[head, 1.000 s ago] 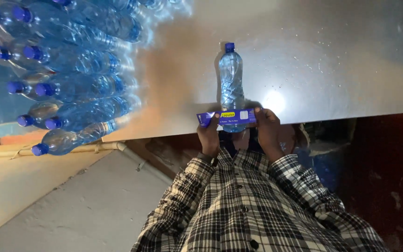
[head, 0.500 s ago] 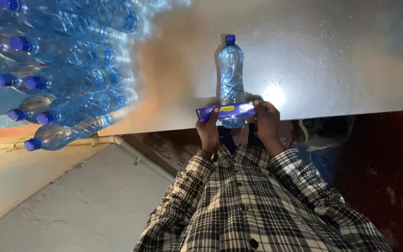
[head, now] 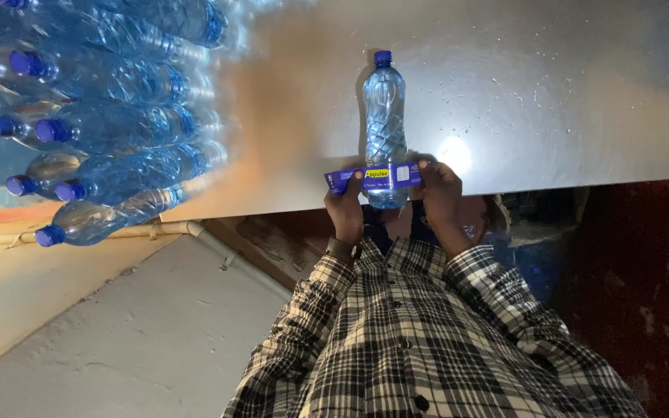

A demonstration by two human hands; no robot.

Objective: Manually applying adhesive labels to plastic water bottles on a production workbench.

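A clear plastic water bottle (head: 383, 116) with a blue cap lies on the shiny metal table (head: 551, 101), its cap pointing away from me. A blue label strip (head: 373, 177) stretches across the bottle's base end at the table's near edge. My left hand (head: 345, 210) pinches the strip's left end. My right hand (head: 441, 203) holds its right end against the bottle. Both sleeves are black-and-white plaid.
Several more blue-capped water bottles (head: 110, 124) are stacked on their sides at the table's left, caps pointing left. A bright light reflection (head: 455, 152) and water drops mark the metal. Below the table edge are a pale concrete floor (head: 133, 333) and a dark area to the right.
The label strip stays held across the bottle, and it has turned a little so its face shows more. Bottle and hands have shifted slightly upward in view.
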